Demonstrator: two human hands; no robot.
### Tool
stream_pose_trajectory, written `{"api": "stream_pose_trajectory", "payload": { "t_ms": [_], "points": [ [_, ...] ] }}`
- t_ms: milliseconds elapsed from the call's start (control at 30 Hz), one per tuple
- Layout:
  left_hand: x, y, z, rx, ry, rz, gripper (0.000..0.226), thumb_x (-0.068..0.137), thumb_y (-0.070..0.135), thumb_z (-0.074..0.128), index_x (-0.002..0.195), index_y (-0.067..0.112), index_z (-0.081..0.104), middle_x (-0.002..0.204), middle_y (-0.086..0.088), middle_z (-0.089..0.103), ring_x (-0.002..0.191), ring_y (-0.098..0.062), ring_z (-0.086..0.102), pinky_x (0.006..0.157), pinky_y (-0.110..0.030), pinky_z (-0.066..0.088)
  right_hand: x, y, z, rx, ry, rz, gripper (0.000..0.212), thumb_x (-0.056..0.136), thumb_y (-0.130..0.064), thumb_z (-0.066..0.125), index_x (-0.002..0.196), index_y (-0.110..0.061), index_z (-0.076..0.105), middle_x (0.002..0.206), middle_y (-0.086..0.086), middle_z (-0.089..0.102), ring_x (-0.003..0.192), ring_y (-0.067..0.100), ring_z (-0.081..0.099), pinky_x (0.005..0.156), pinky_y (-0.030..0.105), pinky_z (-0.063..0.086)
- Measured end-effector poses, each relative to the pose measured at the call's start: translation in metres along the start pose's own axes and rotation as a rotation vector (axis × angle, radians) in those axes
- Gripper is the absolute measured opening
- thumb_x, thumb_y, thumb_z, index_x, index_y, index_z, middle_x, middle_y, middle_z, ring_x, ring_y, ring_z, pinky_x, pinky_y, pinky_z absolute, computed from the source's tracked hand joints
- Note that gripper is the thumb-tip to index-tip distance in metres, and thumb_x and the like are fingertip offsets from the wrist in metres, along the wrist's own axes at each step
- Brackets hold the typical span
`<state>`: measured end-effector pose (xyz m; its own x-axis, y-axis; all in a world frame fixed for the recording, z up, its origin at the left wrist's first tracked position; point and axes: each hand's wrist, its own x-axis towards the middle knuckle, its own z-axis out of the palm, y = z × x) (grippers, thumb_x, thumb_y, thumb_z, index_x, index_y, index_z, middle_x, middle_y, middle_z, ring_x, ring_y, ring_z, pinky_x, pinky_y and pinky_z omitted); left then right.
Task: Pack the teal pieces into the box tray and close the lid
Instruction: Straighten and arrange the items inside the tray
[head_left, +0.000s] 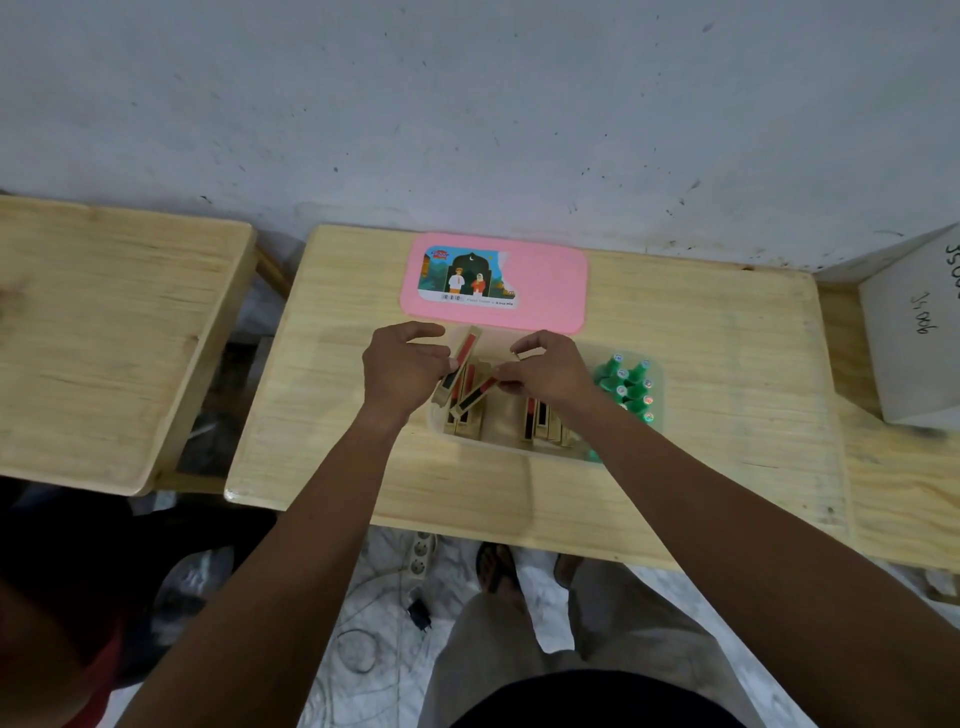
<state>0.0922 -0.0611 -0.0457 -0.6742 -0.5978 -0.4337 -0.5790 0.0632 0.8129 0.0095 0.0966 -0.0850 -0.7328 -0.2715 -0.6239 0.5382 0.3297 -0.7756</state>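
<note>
A clear box tray (498, 446) sits mid-table with several wooden blocks striped red and black standing inside. Several teal peg pieces (629, 387) cluster at the tray's right end. My left hand (402, 370) grips one wooden block (462, 358), tilted upright over the tray's left part. My right hand (550, 373) pinches the end of another wooden block (475, 397), slanted low beside the first. The pink lid (545, 291), with a picture sticker, lies flat on the table just behind the tray.
The tray rests on a small light wooden table (332, 415). A second wooden table (104, 332) stands at the left, with a gap between. A grey cardboard box (914, 332) sits at the right edge. Cables and a power strip (421, 558) lie on the floor below.
</note>
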Motion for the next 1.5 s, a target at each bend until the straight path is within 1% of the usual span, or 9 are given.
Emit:
{"api": "stream_pose_trajectory", "payload": {
  "t_ms": [267, 333, 433, 567, 667, 867, 1100, 1300, 1500],
  "points": [
    [-0.002, -0.003, -0.002, 0.004, 0.030, 0.018, 0.033, 0.070, -0.001, 0.081, 0.095, 0.019, 0.073, 0.082, -0.005, 0.076, 0.081, -0.017, 0.074, 0.085, -0.038, 0.059, 0.008, 0.008, 0.018, -0.164, 0.034, -0.076, 0.012, 0.078, -0.008, 0.080, 0.085, -0.015, 0.072, 0.089, 0.008, 0.072, 0.082, 0.029, 0.074, 0.076, 0.042, 0.062],
    [-0.003, -0.002, -0.003, 0.010, 0.032, 0.025, 0.032, 0.071, -0.001, 0.080, 0.097, 0.017, 0.073, 0.083, -0.006, 0.075, 0.080, -0.016, 0.074, 0.083, -0.037, 0.060, 0.011, 0.012, 0.014, -0.169, 0.017, -0.060, 0.016, 0.083, -0.010, 0.075, 0.099, -0.012, 0.073, 0.100, 0.008, 0.072, 0.079, 0.027, 0.074, 0.078, 0.041, 0.062],
    [-0.005, 0.002, -0.001, 0.009, 0.019, 0.029, 0.032, 0.071, -0.001, 0.080, 0.098, 0.016, 0.073, 0.084, -0.007, 0.076, 0.081, -0.016, 0.074, 0.083, -0.036, 0.060, 0.011, 0.013, 0.005, -0.352, -0.025, -0.083, 0.030, 0.090, -0.012, 0.066, 0.120, -0.011, 0.068, 0.100, 0.010, 0.071, 0.071, 0.018, 0.071, 0.066, 0.025, 0.056],
    [-0.008, 0.003, 0.008, 0.030, 0.013, 0.039, 0.030, 0.070, 0.000, 0.079, 0.093, 0.020, 0.073, 0.079, -0.002, 0.075, 0.079, -0.014, 0.074, 0.085, -0.036, 0.059, 0.012, 0.008, 0.007, -0.723, -0.069, -0.166, 0.039, 0.094, -0.011, 0.052, 0.132, -0.009, 0.061, 0.136, 0.010, 0.060, 0.121, 0.028, 0.058, 0.093, 0.026, 0.045],
    [-0.008, 0.004, 0.011, 0.029, 0.005, 0.033, 0.030, 0.071, 0.000, 0.079, 0.094, 0.018, 0.073, 0.080, -0.003, 0.076, 0.078, -0.013, 0.073, 0.085, -0.037, 0.059, 0.014, 0.001, 0.014, -0.841, -0.076, -0.187, 0.042, 0.093, -0.011, 0.054, 0.134, -0.007, 0.058, 0.138, 0.012, 0.057, 0.126, 0.031, 0.053, 0.104, 0.033, 0.043],
    [-0.007, 0.004, 0.007, 0.010, 0.015, 0.031, 0.032, 0.071, 0.000, 0.080, 0.099, 0.014, 0.073, 0.087, -0.008, 0.076, 0.082, -0.016, 0.074, 0.085, -0.038, 0.059, 0.024, -0.006, 0.014, -0.936, -0.131, -0.160, 0.048, 0.091, -0.007, 0.050, 0.139, -0.006, 0.053, 0.143, 0.011, 0.054, 0.130, 0.031, 0.050, 0.105, 0.032, 0.041],
    [-0.005, -0.002, 0.009, -0.015, 0.012, 0.007, 0.032, 0.069, 0.000, 0.081, 0.093, 0.020, 0.073, 0.083, -0.005, 0.076, 0.081, -0.016, 0.074, 0.086, -0.040, 0.059, 0.022, 0.011, 0.018, -1.024, -0.088, -0.314, 0.038, 0.090, -0.009, 0.057, 0.126, -0.013, 0.064, 0.125, 0.013, 0.065, 0.115, 0.033, 0.060, 0.097, 0.035, 0.048],
    [-0.003, -0.004, 0.007, -0.034, 0.006, 0.000, 0.034, 0.068, 0.000, 0.082, 0.096, 0.019, 0.073, 0.085, -0.006, 0.076, 0.082, -0.016, 0.074, 0.086, -0.041, 0.059, 0.017, 0.010, 0.023, -1.025, -0.088, -0.356, 0.026, 0.093, -0.022, 0.058, 0.113, -0.011, 0.071, 0.112, 0.015, 0.070, 0.106, 0.035, 0.062, 0.088, 0.037, 0.051],
    [-0.003, -0.004, 0.007, -0.043, 0.002, -0.004, 0.034, 0.068, 0.000, 0.082, 0.095, 0.018, 0.073, 0.084, -0.006, 0.076, 0.082, -0.016, 0.074, 0.086, -0.042, 0.059, 0.007, 0.010, 0.024, -0.858, 0.057, -0.370, 0.025, 0.086, -0.027, 0.070, 0.109, -0.022, 0.075, 0.107, 0.005, 0.075, 0.101, 0.028, 0.066, 0.086, 0.034, 0.050]
  ]
}}
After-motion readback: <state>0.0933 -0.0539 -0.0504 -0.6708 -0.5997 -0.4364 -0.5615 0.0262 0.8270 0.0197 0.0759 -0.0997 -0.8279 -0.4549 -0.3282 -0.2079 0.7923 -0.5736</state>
